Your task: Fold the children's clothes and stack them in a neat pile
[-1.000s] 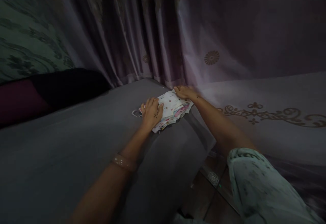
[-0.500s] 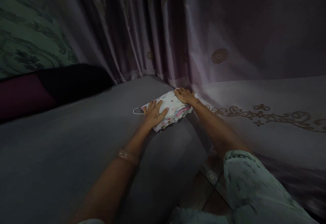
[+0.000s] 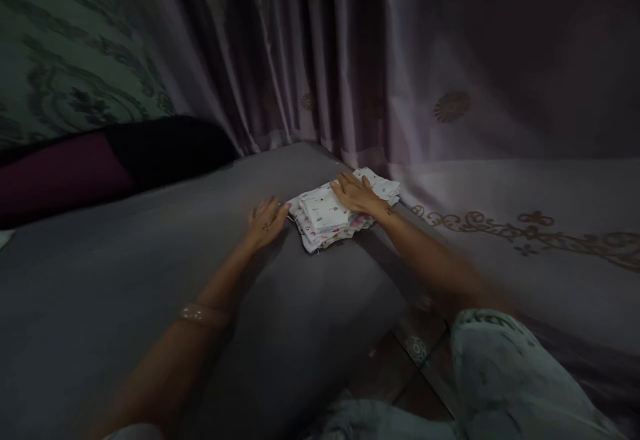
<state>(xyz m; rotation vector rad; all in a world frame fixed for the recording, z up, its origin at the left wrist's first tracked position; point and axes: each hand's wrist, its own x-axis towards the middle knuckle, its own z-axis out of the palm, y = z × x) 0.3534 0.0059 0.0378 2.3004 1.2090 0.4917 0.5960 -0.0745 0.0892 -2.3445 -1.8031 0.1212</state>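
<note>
Laying open right hand across uneven stack of white, printed, folded cloths, likely steadying layers; holding left hand open, gripping nothing, at stack's left end, contact unclear. Using grey, fabric-covered bed near mauve, pleated curtains as flat support.

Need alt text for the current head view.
Right hand rests flat on a stack of printed cloths atop a grey surface; left hand is open beside the stack's left end. Purplish curtains hang behind, dimly lit.
</note>
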